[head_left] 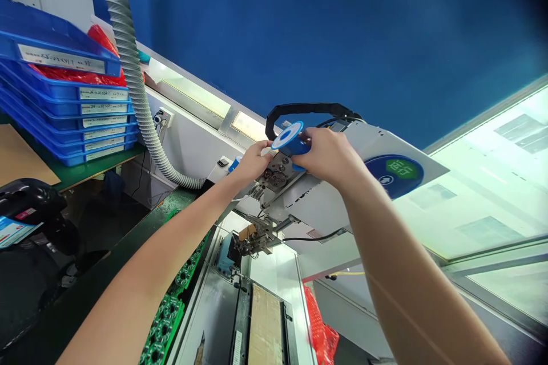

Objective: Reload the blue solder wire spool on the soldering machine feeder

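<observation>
Both my arms reach up to a grey machine head point(342, 182). My right hand point(329, 155) is closed around a blue spool point(291, 140) with a white flange, held at the top of the head. My left hand point(252, 162) touches the head's small roller mechanism point(277, 174) just left of the spool, with its fingertips at the flange's lower edge. A black cable chain point(308, 109) arches over the spool. Below the head hangs a nozzle assembly point(257, 236).
Stacked blue trays point(64, 102) with labels stand at the left, beside a grey ribbed hose point(132, 68). Green circuit boards point(171, 308) lie in a row below. A blue wall rises behind. A glass panel point(492, 182) is at the right. Red bags point(321, 325) sit low.
</observation>
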A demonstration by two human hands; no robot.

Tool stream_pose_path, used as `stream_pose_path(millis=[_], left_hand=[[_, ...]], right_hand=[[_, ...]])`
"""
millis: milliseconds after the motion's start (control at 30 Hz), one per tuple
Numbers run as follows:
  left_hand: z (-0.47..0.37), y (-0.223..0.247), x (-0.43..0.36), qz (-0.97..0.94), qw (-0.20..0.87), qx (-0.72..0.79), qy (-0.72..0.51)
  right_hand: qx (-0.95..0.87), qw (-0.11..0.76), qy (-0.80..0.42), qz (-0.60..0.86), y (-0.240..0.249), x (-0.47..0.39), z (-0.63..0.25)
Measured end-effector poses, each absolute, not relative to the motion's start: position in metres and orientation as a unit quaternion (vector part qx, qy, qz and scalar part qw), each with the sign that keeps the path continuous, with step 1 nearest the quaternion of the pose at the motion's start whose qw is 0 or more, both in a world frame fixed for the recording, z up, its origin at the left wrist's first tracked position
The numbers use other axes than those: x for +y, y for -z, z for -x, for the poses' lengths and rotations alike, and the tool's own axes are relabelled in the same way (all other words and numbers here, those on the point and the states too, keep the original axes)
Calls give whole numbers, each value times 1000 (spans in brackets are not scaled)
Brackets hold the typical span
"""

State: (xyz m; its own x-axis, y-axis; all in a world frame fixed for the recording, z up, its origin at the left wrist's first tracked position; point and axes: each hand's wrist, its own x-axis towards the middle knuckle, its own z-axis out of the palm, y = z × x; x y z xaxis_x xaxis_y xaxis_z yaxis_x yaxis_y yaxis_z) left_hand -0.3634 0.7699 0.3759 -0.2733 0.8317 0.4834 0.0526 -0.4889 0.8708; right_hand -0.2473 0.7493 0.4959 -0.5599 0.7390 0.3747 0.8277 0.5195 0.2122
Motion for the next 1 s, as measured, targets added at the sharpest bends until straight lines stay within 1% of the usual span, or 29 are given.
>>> stream_pose_path(millis=[100, 267, 367, 567, 667, 833, 1000], left_hand=[[362, -366, 765, -505, 258, 462, -682], [357, -363, 759, -525, 224, 476, -669], [355, -365, 759, -536, 206, 484, -660], [354, -365, 754, -566, 184, 509, -621], [355, -366, 749, -588, 170, 516, -599], [355, -370, 745, -601, 136, 546, -568], [350, -372, 736, -600, 106, 568, -553]], right_hand=[[-860, 149, 169, 459, -494, 747, 253], [-865, 168, 134, 453, -492, 746, 263], [-880, 157, 112, 434, -492, 746, 269], [-914, 105, 87, 382, -490, 738, 271], [-916, 100, 107, 375, -492, 732, 261], [-882, 108, 193, 417, -499, 726, 238], [-868, 79, 235, 430, -496, 723, 221]])
